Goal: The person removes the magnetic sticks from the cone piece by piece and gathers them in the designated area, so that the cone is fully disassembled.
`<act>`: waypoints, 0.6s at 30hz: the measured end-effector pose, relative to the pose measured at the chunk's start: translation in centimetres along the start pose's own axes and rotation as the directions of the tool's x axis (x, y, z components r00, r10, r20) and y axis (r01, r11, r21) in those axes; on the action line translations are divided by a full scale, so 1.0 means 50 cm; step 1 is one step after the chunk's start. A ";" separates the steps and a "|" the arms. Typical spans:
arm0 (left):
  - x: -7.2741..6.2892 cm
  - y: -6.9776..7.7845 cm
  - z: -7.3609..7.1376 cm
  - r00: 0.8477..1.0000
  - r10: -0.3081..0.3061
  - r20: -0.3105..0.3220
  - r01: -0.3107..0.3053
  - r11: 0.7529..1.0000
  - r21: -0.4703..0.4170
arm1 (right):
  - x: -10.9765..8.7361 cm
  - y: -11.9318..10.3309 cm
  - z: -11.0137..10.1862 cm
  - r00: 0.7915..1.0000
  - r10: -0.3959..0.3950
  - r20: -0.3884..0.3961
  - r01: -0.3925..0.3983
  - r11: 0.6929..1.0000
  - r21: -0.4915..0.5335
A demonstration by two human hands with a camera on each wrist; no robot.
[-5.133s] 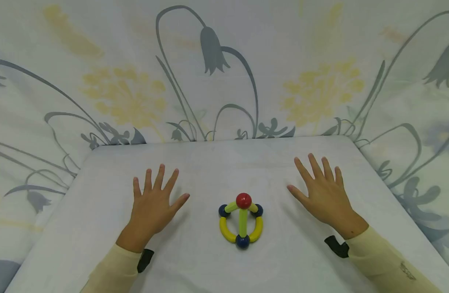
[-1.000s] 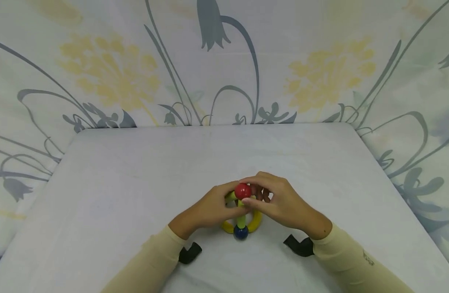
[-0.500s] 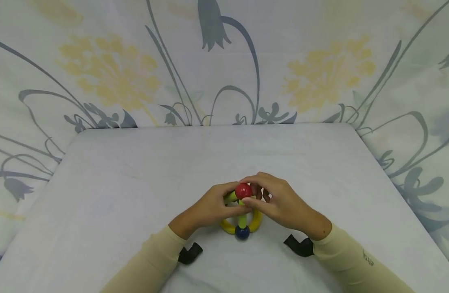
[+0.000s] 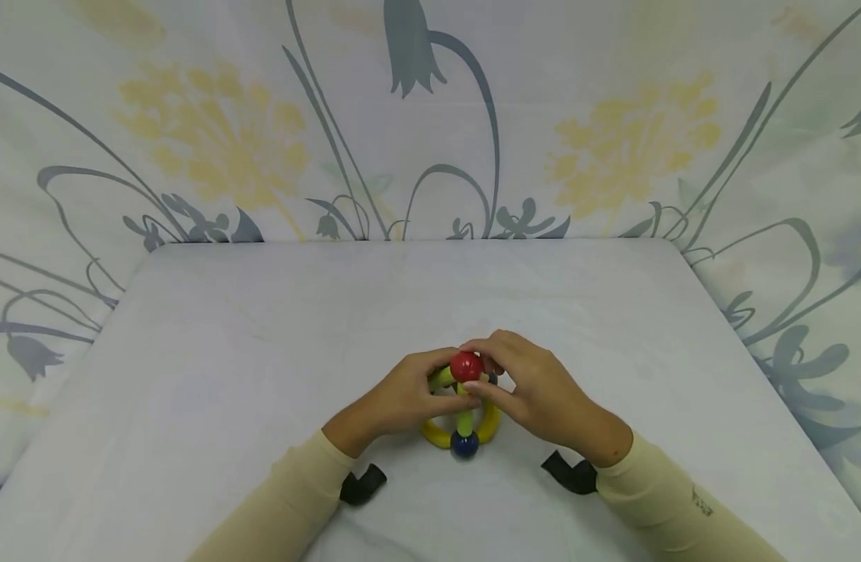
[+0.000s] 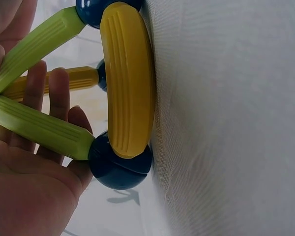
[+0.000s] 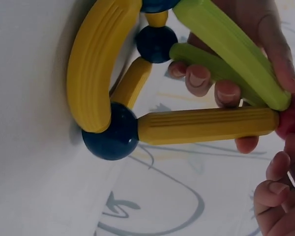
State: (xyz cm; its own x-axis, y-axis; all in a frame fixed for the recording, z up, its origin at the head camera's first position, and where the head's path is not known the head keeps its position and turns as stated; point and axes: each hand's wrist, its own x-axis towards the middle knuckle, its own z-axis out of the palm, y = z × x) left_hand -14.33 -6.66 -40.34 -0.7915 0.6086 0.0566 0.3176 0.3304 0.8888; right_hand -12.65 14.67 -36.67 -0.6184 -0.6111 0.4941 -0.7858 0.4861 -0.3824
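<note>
A pyramid of magnetic rods and balls stands on the white table. At its top is a red ball (image 4: 467, 366). Green rods (image 5: 42, 128) and one straight yellow rod (image 6: 206, 124) slope from there to blue balls (image 4: 464, 444). Curved yellow rods (image 5: 129, 81) link the blue balls into a ring at the base. My left hand (image 4: 405, 396) grips the upper rods, its fingers reaching between and behind them. My right hand (image 4: 546, 394) pinches the red ball between thumb and fingers. The hands cover part of the far side in the head view.
The white cloth-covered table (image 4: 275, 312) spreads around the pyramid. Behind and beside it hangs a flower-printed curtain (image 4: 430, 156). Black straps (image 4: 363, 485) show at both wrists.
Five seconds ago both hands lay spread apart beside the pyramid; now they hold its top. Over the last half second the right fingers shifted slightly, and the right-hand blue ball shows.
</note>
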 end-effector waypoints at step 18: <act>-0.002 0.002 -0.004 1.000 -0.011 0.019 0.011 1.000 -0.027 | -0.001 0.007 0.003 0.996 -0.051 -0.076 0.054 0.998 0.042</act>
State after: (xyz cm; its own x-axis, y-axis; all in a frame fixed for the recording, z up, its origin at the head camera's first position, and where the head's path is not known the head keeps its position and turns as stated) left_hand -14.33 -6.80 -40.17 -0.7850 0.6183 0.0388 0.2946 0.3175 0.9013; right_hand -12.90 14.77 -36.93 -0.5752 -0.5857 0.5711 -0.8178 0.4257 -0.3873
